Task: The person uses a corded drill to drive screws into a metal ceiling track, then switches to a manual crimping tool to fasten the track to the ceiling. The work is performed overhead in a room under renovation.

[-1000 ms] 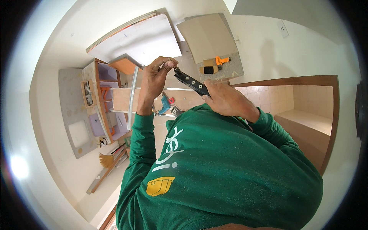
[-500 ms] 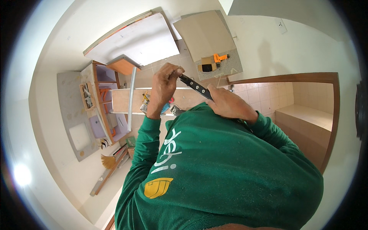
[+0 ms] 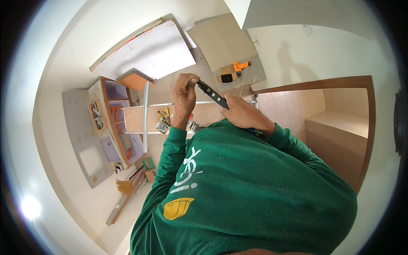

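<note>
A black tool handle with several silver rivets (image 3: pixel 211 94) lies slantwise between my two hands, in front of my chest. Its far upper-left end is pinched in the fingertips of my left hand (image 3: pixel 183 95), which is closed. My right hand (image 3: pixel 247 112) wraps round the lower-right end, thumb along it. Whether a blade belongs to this handle I cannot tell, since my fingers cover both ends. Below my left hand, hand tools with yellow grips (image 3: pixel 164 115) rest on a wooden plank (image 3: pixel 140 118).
An orange power drill (image 3: pixel 241 66) and an open cardboard box (image 3: pixel 225 77) sit ahead on a grey slab. A metal bar (image 3: pixel 146 119) stands near an unfinished cabinet (image 3: pixel 97 91) at left. A large white panel (image 3: pixel 144 53) leans on the wall; a broom (image 3: pixel 123 187) lies lower left.
My hands and the handle have shifted slightly; both hands keep their hold on it. The whole view has turned a little, showing more of the tools on the plank.
</note>
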Available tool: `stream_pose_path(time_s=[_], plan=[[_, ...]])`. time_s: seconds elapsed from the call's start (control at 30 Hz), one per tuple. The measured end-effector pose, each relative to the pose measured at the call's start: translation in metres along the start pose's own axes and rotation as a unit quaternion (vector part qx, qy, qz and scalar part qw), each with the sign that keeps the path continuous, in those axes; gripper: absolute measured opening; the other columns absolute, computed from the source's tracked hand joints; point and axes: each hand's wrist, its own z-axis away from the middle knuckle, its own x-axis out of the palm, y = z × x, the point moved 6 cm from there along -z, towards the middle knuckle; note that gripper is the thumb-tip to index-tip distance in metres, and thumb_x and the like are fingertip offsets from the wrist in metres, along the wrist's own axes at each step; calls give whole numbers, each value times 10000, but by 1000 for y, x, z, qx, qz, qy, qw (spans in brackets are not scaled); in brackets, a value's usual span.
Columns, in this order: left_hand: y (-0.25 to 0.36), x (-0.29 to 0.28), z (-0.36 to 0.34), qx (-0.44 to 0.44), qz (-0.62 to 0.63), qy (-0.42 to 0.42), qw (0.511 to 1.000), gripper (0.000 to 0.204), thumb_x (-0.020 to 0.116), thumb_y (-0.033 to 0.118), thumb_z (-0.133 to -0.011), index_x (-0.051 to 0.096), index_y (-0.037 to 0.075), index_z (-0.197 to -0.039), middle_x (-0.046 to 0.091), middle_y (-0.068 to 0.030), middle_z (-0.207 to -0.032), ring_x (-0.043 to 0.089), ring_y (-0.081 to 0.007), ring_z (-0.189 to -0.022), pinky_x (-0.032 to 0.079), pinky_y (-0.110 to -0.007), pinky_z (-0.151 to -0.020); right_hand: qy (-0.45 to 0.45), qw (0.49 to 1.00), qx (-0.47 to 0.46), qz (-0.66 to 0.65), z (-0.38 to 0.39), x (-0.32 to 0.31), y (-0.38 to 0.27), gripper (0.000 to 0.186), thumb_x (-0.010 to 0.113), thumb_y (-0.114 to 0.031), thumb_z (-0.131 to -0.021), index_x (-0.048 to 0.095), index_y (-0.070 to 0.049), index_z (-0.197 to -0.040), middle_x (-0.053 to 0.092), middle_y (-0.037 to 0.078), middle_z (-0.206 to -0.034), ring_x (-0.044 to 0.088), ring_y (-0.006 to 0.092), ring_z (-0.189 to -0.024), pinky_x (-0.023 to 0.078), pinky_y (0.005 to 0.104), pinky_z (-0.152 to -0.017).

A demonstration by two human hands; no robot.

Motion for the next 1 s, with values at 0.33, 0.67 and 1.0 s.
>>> stream_pose_path(time_s=[0.33, 0.67, 1.0], plan=[[16, -56, -47, -127, 267, 186, 937, 242, 489, 219, -1123, 649, 61, -1213, 559, 5, -820, 335, -30, -599, 277, -227, -534, 94, 995, -30, -23, -31, -17, -26, 343, 621, -215, -990, 517, 76, -1140, 673, 342, -888, 697, 512, -854, 528, 570, -775], [-23, -4, 35, -367, 422, 12, 829, 226, 466, 246, -1095, 585, 61, -1148, 464, 31, -791, 306, -46, -569, 259, -233, -511, 205, 969, -113, -73, -37, -29, -57, 449, 631, -168, -1007, 380, 72, -1292, 676, 354, -909, 692, 542, -876, 539, 595, -751], [36, 10, -8, -252, 135, -54, 957, 484, 554, 490, -1093, 625, 20, -1001, 619, -34, -864, 530, -111, -784, 466, -320, -686, 168, 958, -225, -63, -14, -21, -77, 450, 704, -151, -958, 436, 20, -1276, 643, 309, -1110, 641, 500, -1069, 500, 556, -873]])
